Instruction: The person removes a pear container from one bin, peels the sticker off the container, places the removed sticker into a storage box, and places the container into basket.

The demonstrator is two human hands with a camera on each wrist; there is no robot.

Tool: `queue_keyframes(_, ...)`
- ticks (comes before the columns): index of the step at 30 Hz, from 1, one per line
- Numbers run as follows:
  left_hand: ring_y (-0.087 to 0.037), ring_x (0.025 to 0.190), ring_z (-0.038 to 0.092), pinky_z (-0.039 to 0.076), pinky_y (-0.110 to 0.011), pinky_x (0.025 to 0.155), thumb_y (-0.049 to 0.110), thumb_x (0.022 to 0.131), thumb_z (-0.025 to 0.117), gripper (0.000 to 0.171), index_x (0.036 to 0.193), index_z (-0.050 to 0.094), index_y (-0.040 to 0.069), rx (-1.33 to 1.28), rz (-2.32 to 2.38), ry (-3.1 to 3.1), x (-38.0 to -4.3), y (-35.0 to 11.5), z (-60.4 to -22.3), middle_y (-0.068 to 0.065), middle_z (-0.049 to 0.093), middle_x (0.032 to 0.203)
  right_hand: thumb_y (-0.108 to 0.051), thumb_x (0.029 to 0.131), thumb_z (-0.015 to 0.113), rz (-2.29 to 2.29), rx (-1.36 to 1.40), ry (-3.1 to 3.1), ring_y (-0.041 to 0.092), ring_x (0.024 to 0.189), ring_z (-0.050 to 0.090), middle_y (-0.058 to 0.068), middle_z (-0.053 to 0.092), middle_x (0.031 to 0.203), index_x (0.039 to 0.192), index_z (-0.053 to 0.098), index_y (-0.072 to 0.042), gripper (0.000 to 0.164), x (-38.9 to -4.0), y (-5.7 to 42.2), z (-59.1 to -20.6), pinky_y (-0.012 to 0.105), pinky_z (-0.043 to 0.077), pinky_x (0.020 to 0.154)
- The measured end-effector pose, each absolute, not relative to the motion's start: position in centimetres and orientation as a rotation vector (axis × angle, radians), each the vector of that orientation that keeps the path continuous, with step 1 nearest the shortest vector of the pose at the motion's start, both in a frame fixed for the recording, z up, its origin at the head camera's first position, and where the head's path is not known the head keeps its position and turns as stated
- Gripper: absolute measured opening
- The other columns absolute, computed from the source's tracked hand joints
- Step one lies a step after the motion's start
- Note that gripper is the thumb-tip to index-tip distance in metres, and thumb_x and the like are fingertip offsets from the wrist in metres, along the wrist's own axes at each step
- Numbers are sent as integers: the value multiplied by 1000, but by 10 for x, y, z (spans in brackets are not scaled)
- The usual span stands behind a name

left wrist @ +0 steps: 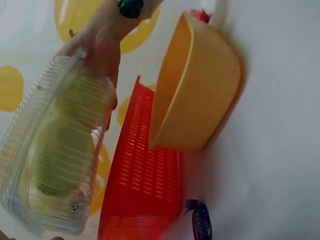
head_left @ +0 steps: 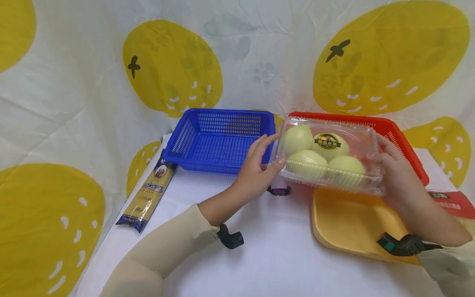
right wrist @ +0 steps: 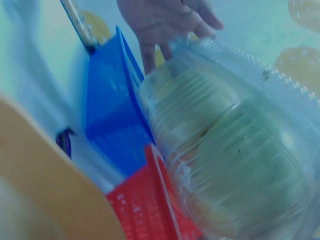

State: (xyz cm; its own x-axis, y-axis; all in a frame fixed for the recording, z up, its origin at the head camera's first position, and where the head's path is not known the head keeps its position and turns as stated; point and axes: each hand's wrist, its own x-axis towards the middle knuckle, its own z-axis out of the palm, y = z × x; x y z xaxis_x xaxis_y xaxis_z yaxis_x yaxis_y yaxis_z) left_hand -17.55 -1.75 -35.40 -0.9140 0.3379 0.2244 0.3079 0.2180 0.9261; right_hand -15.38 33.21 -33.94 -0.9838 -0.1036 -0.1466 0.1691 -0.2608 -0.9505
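A clear plastic clamshell box (head_left: 326, 154) of several pale green fruits (head_left: 306, 164) is held in the air over the red basket, with a dark label (head_left: 327, 141) on its lid. My left hand (head_left: 256, 167) grips the left end, its thumb at the front edge. The opposite end is held by my right hand (head_left: 402, 181), whose fingertips are partly hidden behind the plastic. In the left wrist view, the fruit box (left wrist: 57, 145) stands tilted beside the red basket (left wrist: 142, 165). The right wrist view shows the left hand (right wrist: 162, 22) at the far end of the box.
A blue basket (head_left: 219, 167) stands at the back left, next to a pasta packet (head_left: 150, 194). The red basket (head_left: 408, 152) is at the back right, behind a yellow tub (head_left: 345, 231). A purple-wrapped candy (head_left: 280, 191) lies between them. A red packet (head_left: 454, 204) is at far right.
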Motion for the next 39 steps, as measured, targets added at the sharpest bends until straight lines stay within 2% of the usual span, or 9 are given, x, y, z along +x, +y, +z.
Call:
queue_keyframes(10,-25,157,29,51,-48,109,41,106,64,60,162,41,43,633,1826,2428,-153,-52,-357,7,15,175,-12,110,54,-2321,118,1910,17,128,49,-11,39,147,169,24,-43,73,-129,297,-343,32,62,88)
queue_keyframes(17,-31,153,37,54,-50,107,38,106,64,59,161,44,39,603,1831,2449,-141,-70,-356,5,17,175,-12,109,56,-2321,118,1902,17,122,55,-5,36,143,169,23,-39,74,-120,275,-351,34,64,85)
queue_keyframes(22,-34,157,28,47,-63,112,33,108,62,57,162,45,31,577,1834,2471,-133,-85,-361,0,17,175,-14,109,57,-2287,105,1926,18,120,56,-4,34,144,170,19,-37,75,-115,250,-354,33,63,87)
queue_keyframes(23,-33,159,23,44,-65,113,32,108,62,56,162,45,31,568,1835,2479,-132,-88,-362,0,17,175,-14,109,57,-2284,100,1933,17,119,57,-3,34,144,170,19,-36,75,-114,245,-354,33,63,86)
queue_keyframes(25,-32,160,21,43,-67,113,30,108,62,55,161,46,30,546,1839,2495,-128,-95,-363,0,18,175,-12,108,55,-2288,89,1944,17,116,58,-1,34,144,170,20,-34,74,-112,233,-355,32,63,85)
queue_keyframes(29,-30,160,21,44,-64,114,26,109,61,53,160,47,32,479,1864,2508,-119,-111,-367,2,18,175,-9,107,54,-2290,64,1958,18,116,59,3,34,146,170,21,-31,74,-109,212,-355,31,63,86)
queue_keyframes(33,-28,159,24,47,-58,113,21,109,61,53,159,48,32,412,1918,2500,-108,-124,-372,3,20,174,-9,107,54,-2283,51,1970,22,126,54,6,32,152,171,18,-29,76,-105,197,-356,33,62,90)
queue_keyframes(39,-29,160,24,45,-56,114,15,109,60,55,160,46,29,362,1960,2527,-89,-140,-376,1,20,175,-9,106,57,-2264,71,1991,28,132,54,9,30,162,170,21,-31,77,-95,178,-361,37,62,90)
